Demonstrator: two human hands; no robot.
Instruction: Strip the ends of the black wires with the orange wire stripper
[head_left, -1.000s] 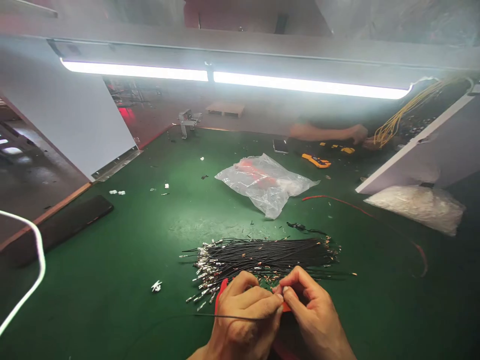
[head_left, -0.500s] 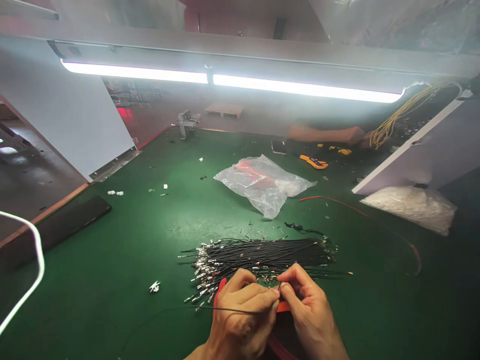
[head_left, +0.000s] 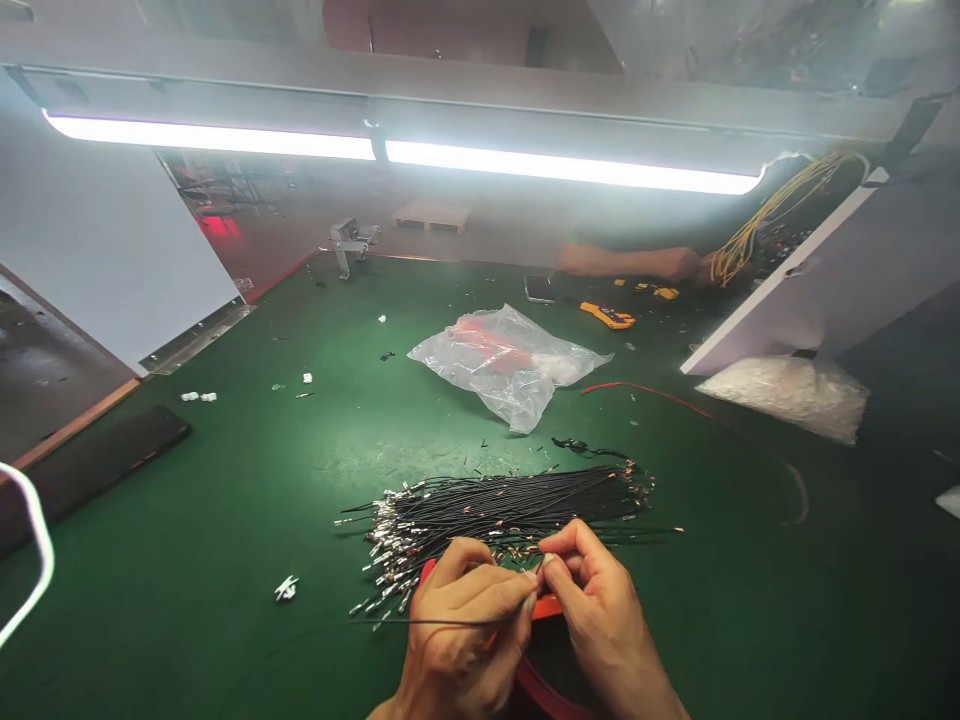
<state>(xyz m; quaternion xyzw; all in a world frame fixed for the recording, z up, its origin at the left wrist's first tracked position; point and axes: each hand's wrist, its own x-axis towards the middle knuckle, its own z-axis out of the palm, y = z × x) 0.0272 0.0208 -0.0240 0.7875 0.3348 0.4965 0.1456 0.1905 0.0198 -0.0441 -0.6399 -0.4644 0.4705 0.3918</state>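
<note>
A thin black wire (head_left: 442,622) runs in from the left and passes under the fingers of my left hand (head_left: 469,625), which is closed on it. My right hand (head_left: 596,600) pinches the wire's end between thumb and forefinger, its fingertips touching those of the left. Just beyond both hands lies a thick bundle of black wires (head_left: 525,500), with metal terminals on the left ends and bare copper at the right. Partly hidden beneath my hands is a red-orange object (head_left: 547,606) whose kind I cannot make out.
A clear plastic bag (head_left: 517,395) with red contents lies past the bundle. Farther back are an orange-and-black tool (head_left: 607,316), a phone (head_left: 538,289) and another person's forearm (head_left: 630,262). White connectors (head_left: 286,588) lie at left. A filled bag (head_left: 784,395) rests by the right panel.
The view has swung slightly right, so everything sits farther left in the picture. Both hands keep their hold on the wire, with barely any finger movement.
</note>
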